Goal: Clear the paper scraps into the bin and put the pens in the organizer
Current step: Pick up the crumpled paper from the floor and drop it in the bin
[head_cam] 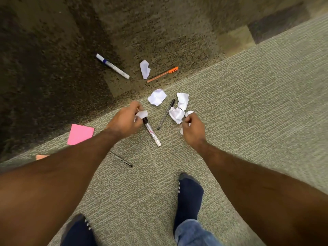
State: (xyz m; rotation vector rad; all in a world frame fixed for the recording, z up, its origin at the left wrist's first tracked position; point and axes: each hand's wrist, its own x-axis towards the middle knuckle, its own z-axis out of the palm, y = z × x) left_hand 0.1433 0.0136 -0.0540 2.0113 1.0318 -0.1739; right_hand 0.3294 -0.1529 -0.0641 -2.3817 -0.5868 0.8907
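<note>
My left hand (125, 119) is closed on a crumpled white paper scrap (142, 114), just above the black cap of a white marker (153, 134) lying on the carpet. My right hand (192, 129) is closed on white paper scraps (188, 113) that poke out at its top and bottom. More white scraps lie loose: one (157, 97), another (183, 100), a third (176, 114) and a far one (145, 69). A black pen (166, 114) lies between my hands. An orange pen (162, 74), a blue-banded white marker (112, 66) and a thin black pen (122, 159) lie around. No bin or organizer is in view.
A pink sticky-note pad (80, 134) lies left of my left arm, and an orange paper corner (41, 156) shows beside it. My two feet in dark blue socks (189, 196) stand on the light green carpet (248, 103); darker brown carpet (53, 59) lies beyond.
</note>
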